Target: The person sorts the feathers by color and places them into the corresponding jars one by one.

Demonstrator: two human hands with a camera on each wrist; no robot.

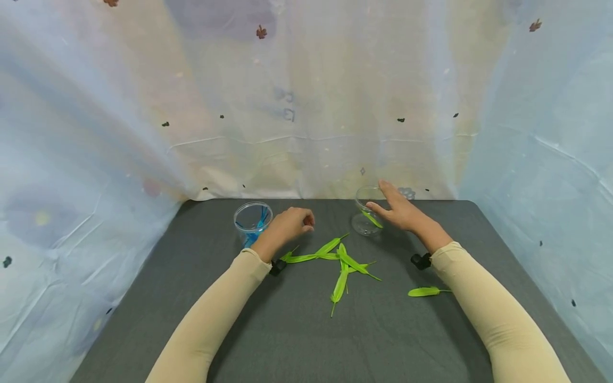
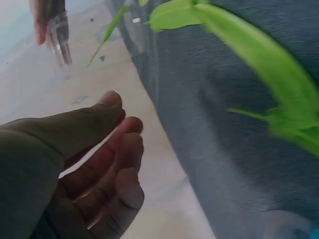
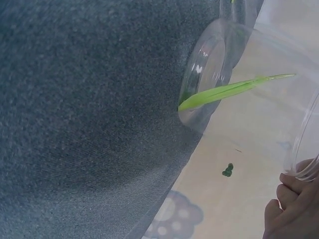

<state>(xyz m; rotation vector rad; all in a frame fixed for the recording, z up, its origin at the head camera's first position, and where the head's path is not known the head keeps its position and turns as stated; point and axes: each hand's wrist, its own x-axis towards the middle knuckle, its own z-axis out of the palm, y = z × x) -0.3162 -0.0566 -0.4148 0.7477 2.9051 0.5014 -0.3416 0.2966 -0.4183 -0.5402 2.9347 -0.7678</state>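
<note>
My right hand [image 1: 402, 213] grips the rim of a clear plastic jar [image 1: 366, 225], thumb on the near side. One green feather [image 3: 224, 92] leans inside that jar. My left hand [image 1: 288, 226] hovers near a second clear jar [image 1: 253, 204] holding blue feathers [image 1: 254, 234]; its fingers are loosely bent with nothing between them. Several green feathers [image 1: 339, 284] lie overlapping on the dark cloth between the hands. Up close in the left wrist view, a green feather [image 2: 264, 55] lies beside the left fingers [image 2: 130, 186].
A single green feather [image 1: 423, 292] lies apart, near the right forearm. Dark grey cloth [image 1: 297, 340] covers the table. A pale patterned curtain [image 1: 306, 80] hangs behind its far edge and along both sides.
</note>
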